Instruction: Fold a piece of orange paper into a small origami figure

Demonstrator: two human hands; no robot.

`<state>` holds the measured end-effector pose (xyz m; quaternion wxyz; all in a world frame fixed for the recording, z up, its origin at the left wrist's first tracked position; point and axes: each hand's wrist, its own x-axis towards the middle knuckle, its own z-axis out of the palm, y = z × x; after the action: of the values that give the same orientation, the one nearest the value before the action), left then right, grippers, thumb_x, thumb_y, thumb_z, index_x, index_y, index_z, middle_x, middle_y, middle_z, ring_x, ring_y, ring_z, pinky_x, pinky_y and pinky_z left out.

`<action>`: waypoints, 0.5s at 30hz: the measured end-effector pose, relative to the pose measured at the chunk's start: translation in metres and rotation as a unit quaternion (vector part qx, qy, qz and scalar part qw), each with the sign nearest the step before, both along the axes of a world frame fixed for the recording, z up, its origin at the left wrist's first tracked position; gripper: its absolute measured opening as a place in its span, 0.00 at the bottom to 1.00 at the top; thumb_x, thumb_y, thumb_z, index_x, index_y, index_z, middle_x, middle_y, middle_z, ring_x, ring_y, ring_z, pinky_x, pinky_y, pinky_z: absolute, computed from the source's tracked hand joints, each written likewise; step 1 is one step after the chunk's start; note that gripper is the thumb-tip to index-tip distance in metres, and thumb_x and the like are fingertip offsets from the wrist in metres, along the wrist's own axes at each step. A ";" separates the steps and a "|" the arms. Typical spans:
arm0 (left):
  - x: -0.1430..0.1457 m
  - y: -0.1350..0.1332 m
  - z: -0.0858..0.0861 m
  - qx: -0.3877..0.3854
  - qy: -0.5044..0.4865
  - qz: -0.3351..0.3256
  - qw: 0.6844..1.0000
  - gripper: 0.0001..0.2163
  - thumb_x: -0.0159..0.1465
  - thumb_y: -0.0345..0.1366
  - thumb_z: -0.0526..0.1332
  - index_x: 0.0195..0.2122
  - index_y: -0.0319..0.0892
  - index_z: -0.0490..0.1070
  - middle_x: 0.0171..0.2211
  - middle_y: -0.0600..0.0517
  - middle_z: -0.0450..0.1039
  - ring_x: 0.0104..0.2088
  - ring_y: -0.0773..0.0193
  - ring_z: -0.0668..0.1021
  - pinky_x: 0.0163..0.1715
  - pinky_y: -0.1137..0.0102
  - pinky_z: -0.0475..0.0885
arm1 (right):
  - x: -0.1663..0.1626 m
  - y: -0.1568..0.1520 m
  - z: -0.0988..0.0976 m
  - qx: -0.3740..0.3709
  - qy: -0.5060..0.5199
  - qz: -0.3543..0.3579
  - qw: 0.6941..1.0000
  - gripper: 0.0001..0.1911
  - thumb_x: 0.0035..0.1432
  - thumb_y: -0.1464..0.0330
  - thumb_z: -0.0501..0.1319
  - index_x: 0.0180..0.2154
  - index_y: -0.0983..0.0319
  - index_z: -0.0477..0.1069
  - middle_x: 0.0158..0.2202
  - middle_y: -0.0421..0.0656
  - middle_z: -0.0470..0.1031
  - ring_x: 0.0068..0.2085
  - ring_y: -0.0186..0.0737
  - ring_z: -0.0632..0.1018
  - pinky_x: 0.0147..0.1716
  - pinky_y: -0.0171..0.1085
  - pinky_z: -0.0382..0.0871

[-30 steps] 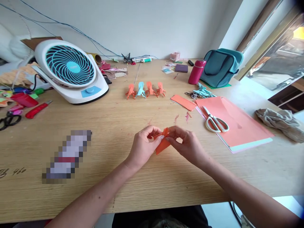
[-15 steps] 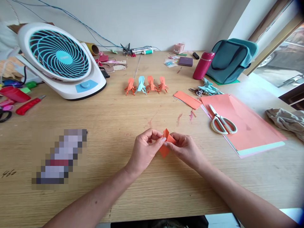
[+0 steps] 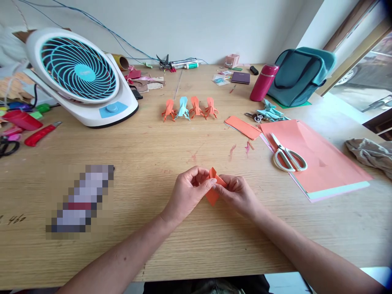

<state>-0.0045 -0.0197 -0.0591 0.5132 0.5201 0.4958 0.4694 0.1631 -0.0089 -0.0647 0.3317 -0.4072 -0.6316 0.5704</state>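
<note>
A small folded piece of orange paper is pinched between both hands over the wooden table, near its front middle. My left hand grips its left side with thumb and fingers closed. My right hand pinches its right side. Farther back stands a row of folded paper figures, three orange and one light blue.
A white and teal fan stands at back left. White scissors lie on a stack of orange paper sheets at right. A magenta bottle and teal bag are at back right. A red utility knife lies at left.
Both hands have kept working the orange paper, drawing a little closer together; more of it is now tucked under the fingers. The camera view tilted slightly.
</note>
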 end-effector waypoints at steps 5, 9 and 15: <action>0.000 -0.001 0.005 -0.004 0.003 0.002 1.000 0.13 0.56 0.39 0.69 0.23 0.40 0.68 0.22 0.56 0.67 0.25 0.70 0.67 0.27 0.73 0.62 | -0.001 -0.002 0.001 0.011 -0.007 0.011 1.000 0.25 0.61 0.50 0.61 0.25 0.61 0.59 0.24 0.35 0.53 0.26 0.31 0.55 0.24 0.33 0.49; -0.001 -0.003 0.006 -0.024 -0.044 -0.002 0.999 0.15 0.57 0.40 0.69 0.22 0.40 0.65 0.21 0.58 0.64 0.25 0.71 0.65 0.27 0.73 0.61 | 0.000 -0.003 0.003 0.014 0.006 0.035 0.999 0.24 0.63 0.50 0.59 0.25 0.61 0.59 0.24 0.35 0.53 0.26 0.31 0.55 0.25 0.33 0.50; -0.004 -0.004 0.006 -0.023 0.015 -0.022 0.999 0.12 0.58 0.42 0.69 0.28 0.39 0.70 0.25 0.55 0.68 0.27 0.69 0.67 0.29 0.72 0.63 | -0.002 -0.006 0.002 0.040 -0.028 0.009 0.999 0.25 0.62 0.50 0.60 0.25 0.61 0.59 0.23 0.35 0.55 0.26 0.31 0.57 0.24 0.33 0.51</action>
<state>-0.0080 -0.0242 -0.0529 0.5274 0.5259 0.5029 0.4385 0.1615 -0.0145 -0.0626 0.3253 -0.4036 -0.6666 0.5357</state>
